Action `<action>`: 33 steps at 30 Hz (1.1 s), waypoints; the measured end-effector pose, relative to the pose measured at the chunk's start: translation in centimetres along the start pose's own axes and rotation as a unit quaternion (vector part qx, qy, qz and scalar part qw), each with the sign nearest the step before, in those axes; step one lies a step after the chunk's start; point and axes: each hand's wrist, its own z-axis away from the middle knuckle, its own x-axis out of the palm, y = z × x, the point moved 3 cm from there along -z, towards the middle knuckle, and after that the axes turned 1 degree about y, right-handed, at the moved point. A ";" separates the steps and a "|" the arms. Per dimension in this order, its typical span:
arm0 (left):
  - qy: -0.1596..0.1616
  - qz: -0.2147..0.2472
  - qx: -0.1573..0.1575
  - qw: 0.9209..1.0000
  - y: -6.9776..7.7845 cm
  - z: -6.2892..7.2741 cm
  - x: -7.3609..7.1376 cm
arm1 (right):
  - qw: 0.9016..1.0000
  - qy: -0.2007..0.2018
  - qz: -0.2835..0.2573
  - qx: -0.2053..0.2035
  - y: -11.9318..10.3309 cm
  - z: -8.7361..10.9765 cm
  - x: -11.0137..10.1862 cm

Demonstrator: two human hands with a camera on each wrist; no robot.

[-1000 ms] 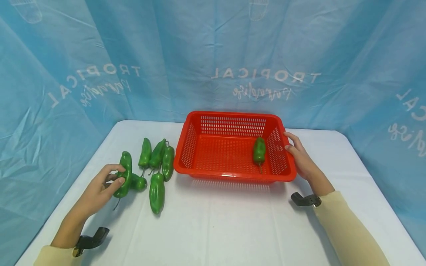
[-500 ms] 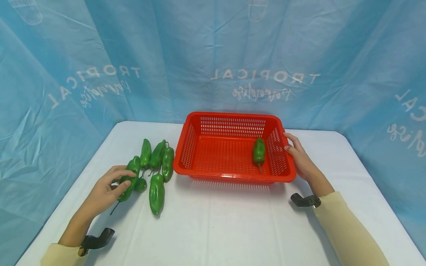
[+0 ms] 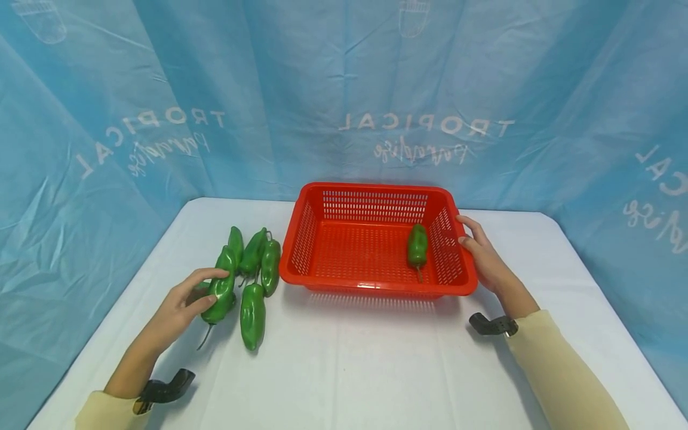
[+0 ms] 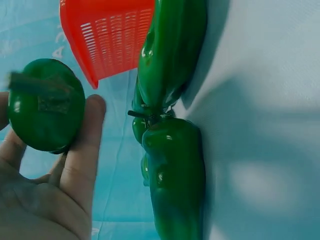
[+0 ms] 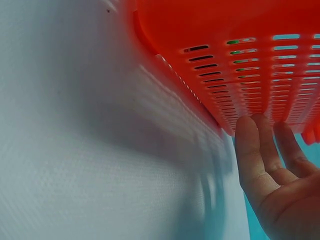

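My left hand [image 3: 183,301] pinches a long green pepper [image 3: 224,286] between thumb and fingers at the table's left. In the left wrist view this pepper [image 4: 47,105] points its stem end at the camera, apart from the peppers beside it. Partly hidden behind it in the head view is another pepper [image 3: 233,302]. My right hand [image 3: 486,260] touches the right side of the red plastic basket [image 3: 365,280]. The right wrist view shows its fairly straight fingers [image 5: 247,145] with tips against the slotted outer wall. One green pepper [image 3: 417,246] lies inside the basket, near its right wall.
Several more peppers, such as the nearest one [image 3: 252,316], lie between my left hand and the basket on the white-covered table [image 3: 349,370]. A blue printed curtain [image 3: 301,89] hangs around the back and sides.
My left hand has carried its pepper to the right, from the left end of the group to in front of the other peppers. The right hand and basket stay in place.
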 end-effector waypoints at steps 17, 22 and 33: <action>0.009 -0.078 -0.082 0.994 0.0 -0.6 0.5 | 1.000 -0.004 -0.005 -0.005 -0.3 0.1 0.4; 0.019 -0.048 -0.037 0.998 1.2 -0.8 0.7 | 1.000 -0.003 0.001 -0.001 -0.2 0.0 0.4; 0.045 -0.004 0.059 0.997 8.1 -3.9 1.4 | 1.000 0.001 -0.007 -0.002 0.0 0.0 0.1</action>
